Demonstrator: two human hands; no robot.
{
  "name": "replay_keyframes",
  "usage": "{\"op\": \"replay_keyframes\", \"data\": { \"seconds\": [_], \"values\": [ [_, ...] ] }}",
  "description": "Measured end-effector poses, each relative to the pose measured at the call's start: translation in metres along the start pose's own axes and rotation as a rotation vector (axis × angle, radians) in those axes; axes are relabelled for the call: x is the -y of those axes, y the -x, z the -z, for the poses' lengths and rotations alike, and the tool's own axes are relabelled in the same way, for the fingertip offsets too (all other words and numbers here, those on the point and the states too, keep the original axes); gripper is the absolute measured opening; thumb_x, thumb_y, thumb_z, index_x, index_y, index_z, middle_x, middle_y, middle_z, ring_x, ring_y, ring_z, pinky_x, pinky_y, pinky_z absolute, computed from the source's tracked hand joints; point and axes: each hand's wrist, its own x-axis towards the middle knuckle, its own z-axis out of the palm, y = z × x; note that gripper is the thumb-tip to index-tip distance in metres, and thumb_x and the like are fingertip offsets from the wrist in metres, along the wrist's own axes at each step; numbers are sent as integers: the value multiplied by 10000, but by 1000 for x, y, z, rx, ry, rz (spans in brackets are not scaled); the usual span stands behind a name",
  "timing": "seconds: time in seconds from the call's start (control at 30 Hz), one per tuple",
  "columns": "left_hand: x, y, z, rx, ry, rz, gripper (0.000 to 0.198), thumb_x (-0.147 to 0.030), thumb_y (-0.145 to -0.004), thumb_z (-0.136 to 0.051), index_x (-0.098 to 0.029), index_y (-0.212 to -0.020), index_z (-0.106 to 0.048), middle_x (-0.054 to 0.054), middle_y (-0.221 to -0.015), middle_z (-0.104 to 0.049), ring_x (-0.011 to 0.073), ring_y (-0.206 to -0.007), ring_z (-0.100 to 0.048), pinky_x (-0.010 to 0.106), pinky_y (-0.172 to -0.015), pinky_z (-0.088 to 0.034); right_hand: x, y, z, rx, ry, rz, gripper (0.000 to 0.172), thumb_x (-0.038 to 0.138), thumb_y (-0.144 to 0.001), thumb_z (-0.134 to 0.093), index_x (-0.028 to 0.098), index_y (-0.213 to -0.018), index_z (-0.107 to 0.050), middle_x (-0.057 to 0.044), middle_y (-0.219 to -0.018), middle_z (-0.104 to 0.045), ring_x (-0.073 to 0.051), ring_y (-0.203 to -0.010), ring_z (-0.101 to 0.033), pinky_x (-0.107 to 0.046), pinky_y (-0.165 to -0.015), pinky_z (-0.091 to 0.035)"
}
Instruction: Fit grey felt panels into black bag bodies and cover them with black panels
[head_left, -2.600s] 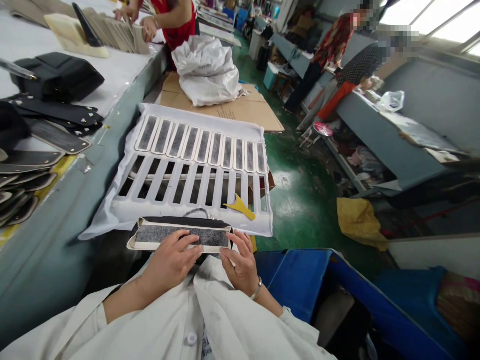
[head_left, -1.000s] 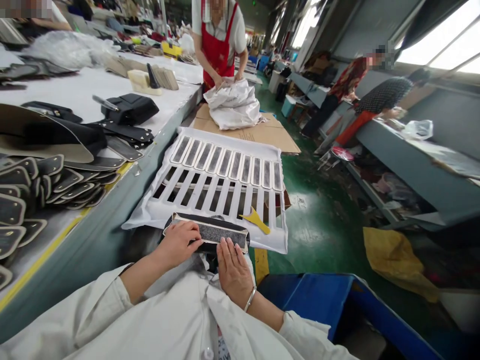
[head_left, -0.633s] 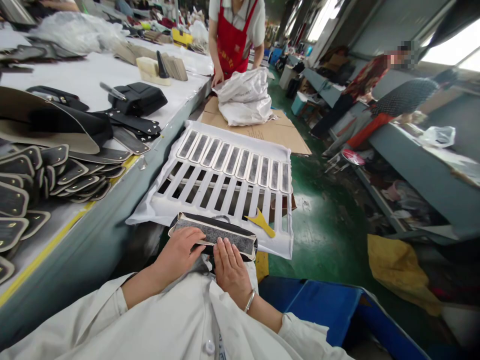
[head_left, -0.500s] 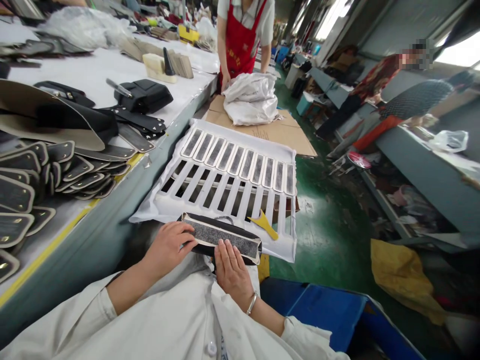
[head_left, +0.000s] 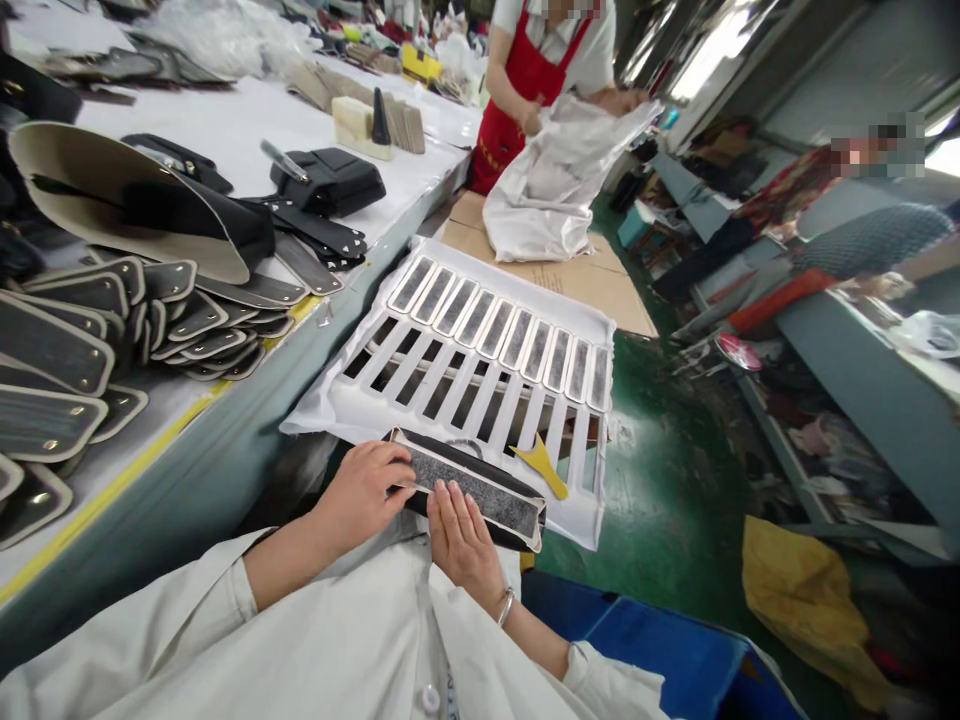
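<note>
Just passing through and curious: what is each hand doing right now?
Left hand: fingers curled over the left end of the long grey felt panel with cream border.
Right hand: open, fingers flat on that panel.

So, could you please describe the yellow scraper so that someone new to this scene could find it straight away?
Start at the white slotted board in front of the person, beside the long table. The yellow scraper lies on its near right corner, just beyond the grey-faced piece under both hands. It is the only yellow, fan-shaped thing on the white board.
</note>
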Motion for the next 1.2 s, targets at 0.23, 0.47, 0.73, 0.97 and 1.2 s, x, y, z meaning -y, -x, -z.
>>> {"op": "replay_keyframes", "data": {
  "seconds": [0.23,0.47,0.73,0.97,1.2],
  "values": [
    [35,12,9,-50,153,80,154,-311,-818,-603,-252,-766,-736,45,-1165,-617,244,-1088,-537,409,-957,-436,5,-16,-5,-42,-20,15,382,90,-916,-374,106,-1278,-497,-128,-1291,-567,-246,-1247,-480,-361,-1010,-447],
    [33,10,7,-88,137,147,155,-253,-799,-593,-216,-717,-719,74,-1143,-617,255,-1067,-553,427,-947,-447,10,-33,-12,-60,-1,67,358,83,-911,-385,83,-1238,-530,-141,-1275,-578,-245,-1268,-457,-373,-1066,-384],
    [31,8,9,-99,255,260,89,-221,-773,-570,-179,-843,-605,99,-1148,-579,241,-1095,-549,408,-963,-459,19,-48,-23,-53,41,87,352,115,-911,-385,73,-1219,-549,-125,-1306,-556,-251,-1241,-485,-370,-1049,-372],
    [52,14,14,87,435,301,358,-290,-810,-550,-207,-1157,-514,77,-1189,-559,211,-1044,-572,353,-865,-519,23,-63,-29,7,-65,70,430,164,-899,-365,37,-1291,-490,-162,-1395,-455,-275,-1308,-391,-399,-1058,-338],
    [54,-13,31,311,125,28,720,-433,-771,-623,-196,-1381,-323,125,-1429,-400,262,-1296,-390,409,-1059,-347,-29,21,25,221,29,-13,459,186,-891,-432,90,-1339,-454,-113,-1444,-402,-258,-1341,-332,-409,-1128,-178]
  ]
}}
